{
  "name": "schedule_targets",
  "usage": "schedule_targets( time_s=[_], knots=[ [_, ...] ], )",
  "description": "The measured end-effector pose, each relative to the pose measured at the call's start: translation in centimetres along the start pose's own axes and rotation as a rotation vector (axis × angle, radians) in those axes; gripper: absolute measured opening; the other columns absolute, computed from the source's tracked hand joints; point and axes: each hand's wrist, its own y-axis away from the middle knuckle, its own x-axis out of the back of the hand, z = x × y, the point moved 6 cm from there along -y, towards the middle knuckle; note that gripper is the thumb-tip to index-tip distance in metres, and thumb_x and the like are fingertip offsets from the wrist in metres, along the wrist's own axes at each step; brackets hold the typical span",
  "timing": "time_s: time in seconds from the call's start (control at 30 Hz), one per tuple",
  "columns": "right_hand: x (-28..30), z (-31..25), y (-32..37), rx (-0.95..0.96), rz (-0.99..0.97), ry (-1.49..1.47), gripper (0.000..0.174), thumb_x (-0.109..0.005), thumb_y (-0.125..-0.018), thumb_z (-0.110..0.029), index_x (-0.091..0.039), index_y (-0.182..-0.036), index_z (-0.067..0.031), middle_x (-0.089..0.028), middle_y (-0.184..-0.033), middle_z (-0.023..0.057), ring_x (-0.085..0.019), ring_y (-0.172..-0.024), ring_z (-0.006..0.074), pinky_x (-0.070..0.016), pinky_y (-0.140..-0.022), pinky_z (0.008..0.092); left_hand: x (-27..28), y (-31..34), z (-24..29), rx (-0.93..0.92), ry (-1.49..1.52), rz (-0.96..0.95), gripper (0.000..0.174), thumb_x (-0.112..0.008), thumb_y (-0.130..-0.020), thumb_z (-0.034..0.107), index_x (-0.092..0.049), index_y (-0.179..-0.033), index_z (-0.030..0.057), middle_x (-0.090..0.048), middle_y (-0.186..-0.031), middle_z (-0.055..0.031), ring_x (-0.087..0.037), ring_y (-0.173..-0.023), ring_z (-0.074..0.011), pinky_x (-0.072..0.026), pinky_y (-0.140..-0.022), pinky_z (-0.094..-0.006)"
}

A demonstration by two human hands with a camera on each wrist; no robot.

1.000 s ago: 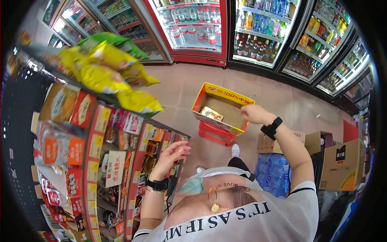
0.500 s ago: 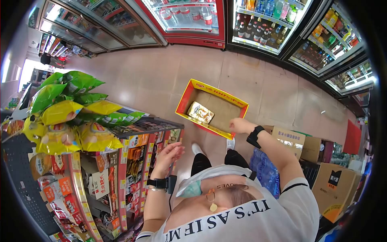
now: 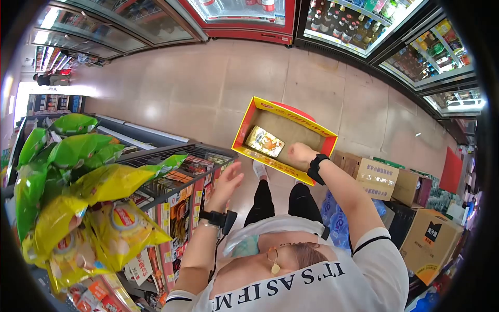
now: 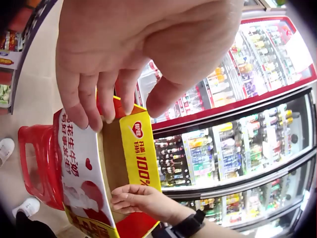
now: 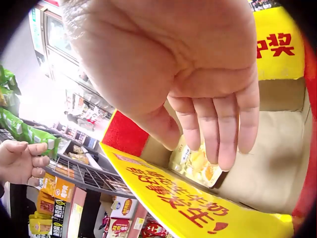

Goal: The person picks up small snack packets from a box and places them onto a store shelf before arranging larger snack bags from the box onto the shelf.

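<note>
An open-topped yellow and red carton (image 3: 241, 125) stands in front of me on a red plastic stool (image 4: 42, 166). Inside, against its left end, lies a gold-coloured pack (image 3: 265, 141) with a printed picture. My right hand (image 3: 302, 155) hangs over the carton's near side with nothing in it; in the right wrist view its fingers (image 5: 228, 134) overlap the pack. To the left of the carton, my left hand (image 3: 226, 182) hovers beside the shelf rack, its fingers loosely bent and holding nothing.
Yellow and green snack bags (image 3: 122, 223) top the shelf rack (image 3: 176, 156) on my left. Cardboard boxes (image 3: 431, 242) and wrapped blue bottles (image 3: 338, 221) stand on my right. Lit drink fridges (image 3: 343, 26) line the far side beyond the tiled floor (image 3: 208, 78).
The head view has shifted, bringing the snack bags lower and larger. My right hand has gone from the carton's right edge to over its inside. The left hand stays empty beside the rack.
</note>
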Motion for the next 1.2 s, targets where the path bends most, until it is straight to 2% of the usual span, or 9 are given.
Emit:
schedule_targets(
  time_s=[0.03, 0.1, 0.23, 0.43, 0.6, 0.7, 0.83, 1.0, 1.2],
  knots=[
    [0.0, 0.3, -1.1, 0.029, 0.050, -0.031, 0.018, -0.061, -0.073, -0.018, -0.065, -0.082, -0.0034, -0.065, -0.078, 0.0147, -0.062, -0.072, 0.0276, -0.0485, -0.067, 0.0373, -0.2, -0.9, -0.4, 0.013, 0.001, 0.000, 0.044, -0.061, -0.083, 0.015, -0.047, -0.125, 0.0076, -0.051, -0.121, -0.0103, -0.053, -0.105, -0.0188, -0.0423, -0.089, -0.0314],
    [-0.5, 1.1, -3.1, 0.000, 0.053, -0.040, 0.018, -0.061, -0.073, -0.018, -0.065, -0.083, -0.0034, -0.065, -0.078, 0.0144, -0.062, -0.072, 0.0271, -0.0485, -0.067, 0.0373, -1.5, -2.2, 1.7, -0.431, -0.716, 0.060, 0.061, -0.063, -0.078, 0.010, -0.037, -0.133, 0.0083, -0.035, -0.137, -0.0161, -0.034, -0.127, -0.0313, -0.0286, -0.104, -0.0416],
    [-2.0, 3.2, -7.1, -0.072, 0.006, 0.046, 0.018, -0.057, -0.074, -0.015, -0.065, -0.083, -0.0023, -0.065, -0.082, 0.0172, -0.062, -0.077, 0.0307, -0.0480, -0.069, 0.0392, -3.3, -4.5, -0.2, -0.338, -1.052, 0.018, 0.082, -0.069, -0.069, 0.012, -0.027, -0.138, 0.0109, -0.015, -0.145, -0.0201, -0.015, -0.131, -0.0467, -0.0219, -0.107, -0.0469],
    [-3.1, 3.9, -10.4, -0.225, -0.008, 0.028, 0.036, -0.053, -0.075, -0.008, -0.053, -0.110, 0.0006, -0.057, -0.109, 0.0238, -0.054, -0.105, 0.0350, -0.0425, -0.088, 0.0391, -4.0, -5.8, -1.2, -0.345, -1.123, -0.027, 0.093, -0.072, -0.066, 0.013, -0.018, -0.141, 0.0116, -0.008, -0.145, -0.0217, -0.016, -0.129, -0.0491, -0.0227, -0.106, -0.0482],
    [-4.3, 2.6, -11.9, -0.216, 0.019, -0.003, 0.040, -0.054, -0.076, -0.008, -0.049, -0.114, 0.0031, -0.055, -0.113, 0.0246, -0.053, -0.107, 0.0345, -0.0437, -0.089, 0.0382, -3.8, -6.1, -1.3, -0.293, -1.104, -0.063, 0.097, -0.074, -0.064, 0.014, -0.016, -0.142, 0.0124, -0.008, -0.145, -0.0220, -0.019, -0.128, -0.0482, -0.0261, -0.104, -0.0471],
    [-5.2, 3.1, -14.0, -0.202, 0.134, -0.062, 0.044, -0.068, -0.069, -0.017, -0.054, -0.108, -0.0021, -0.057, -0.108, 0.0199, -0.053, -0.105, 0.0317, -0.0423, -0.090, 0.0354, -3.9, -5.9, -0.9, -0.352, -1.060, -0.031, 0.095, -0.074, -0.065, 0.015, -0.018, -0.142, 0.0141, -0.012, -0.145, -0.0199, -0.029, -0.125, -0.0454, -0.0324, -0.100, -0.0475],
    [-5.7, 1.0, -13.9, -0.141, 0.193, 0.052, 0.039, -0.071, -0.066, -0.019, -0.058, -0.100, -0.0025, -0.059, -0.102, 0.0181, -0.054, -0.101, 0.0305, -0.0427, -0.088, 0.0363, -4.0, -6.1, -0.7, -0.322, -0.990, -0.041, 0.094, -0.073, -0.065, 0.010, -0.018, -0.142, 0.0138, -0.011, -0.145, -0.0208, -0.030, -0.124, -0.0454, -0.0320, -0.101, -0.0457],
    [-5.4, 0.0, -14.5, -0.128, 0.135, 0.166, 0.042, -0.073, -0.065, -0.023, -0.058, -0.098, -0.0027, -0.059, -0.105, 0.0163, -0.054, -0.103, 0.0295, -0.0434, -0.089, 0.0360, -4.1, -6.1, -0.5, -0.317, -0.991, -0.035, 0.093, -0.072, -0.066, 0.009, -0.019, -0.142, 0.0143, -0.010, -0.145, -0.0211, -0.031, -0.124, -0.0444, -0.0332, -0.100, -0.0440],
    [-6.4, -0.4, -12.8, -0.122, 0.022, -0.093, 0.045, -0.069, -0.073, -0.018, -0.052, -0.110, -0.0007, -0.059, -0.105, 0.0211, -0.056, -0.102, 0.0326, -0.0437, -0.086, 0.0389, -4.2, -6.2, -0.8, -0.297, -0.971, -0.054, 0.094, -0.073, -0.066, 0.014, -0.017, -0.142, 0.0136, -0.007, -0.145, -0.0232, -0.034, -0.120, -0.0462, -0.0364, -0.096, -0.0454]
  ],
)
